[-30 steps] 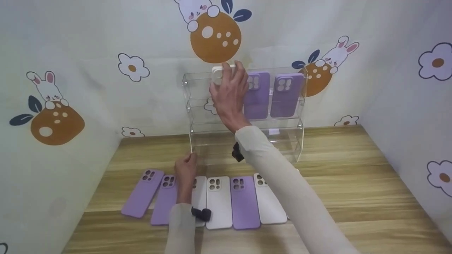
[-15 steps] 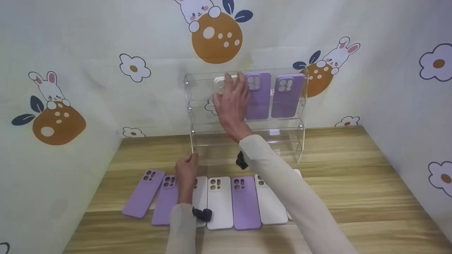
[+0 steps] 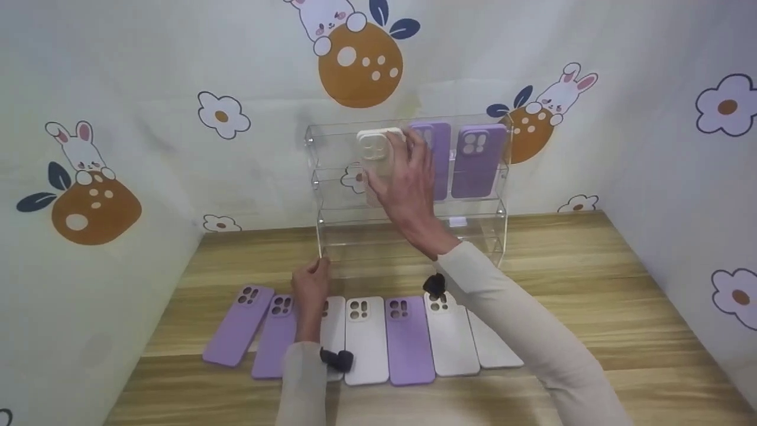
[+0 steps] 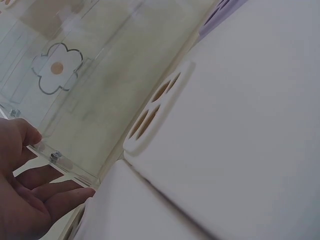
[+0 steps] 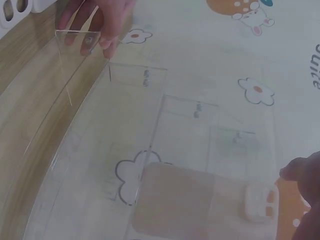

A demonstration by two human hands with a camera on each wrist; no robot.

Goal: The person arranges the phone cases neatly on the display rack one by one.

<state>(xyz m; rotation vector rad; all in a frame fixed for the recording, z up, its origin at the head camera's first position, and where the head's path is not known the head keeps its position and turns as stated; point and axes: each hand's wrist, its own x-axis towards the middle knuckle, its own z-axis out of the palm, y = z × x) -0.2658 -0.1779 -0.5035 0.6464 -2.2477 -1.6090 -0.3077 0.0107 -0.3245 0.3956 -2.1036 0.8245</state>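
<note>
Seen from the head, with the right grip [image 3: 408,177] spread over the right side of the white case [image 3: 374,148], perhaps guiding it; not possible to say whether pinching or only touching. Propped in the upper tier of the clear rack [image 3: 355,222], left of two purple cases [image 3: 478,163]. With loose cases [image 3: 410,343] laid on the desk [image 3: 609,296] to both sides of the left grip [image 3: 310,287], presumably for easy reach.

From the left wrist, pinching the rack's edge between thumb and fingers, likely to steady it.

From the right wrist, with the white case's top just beside the right grip.
</note>
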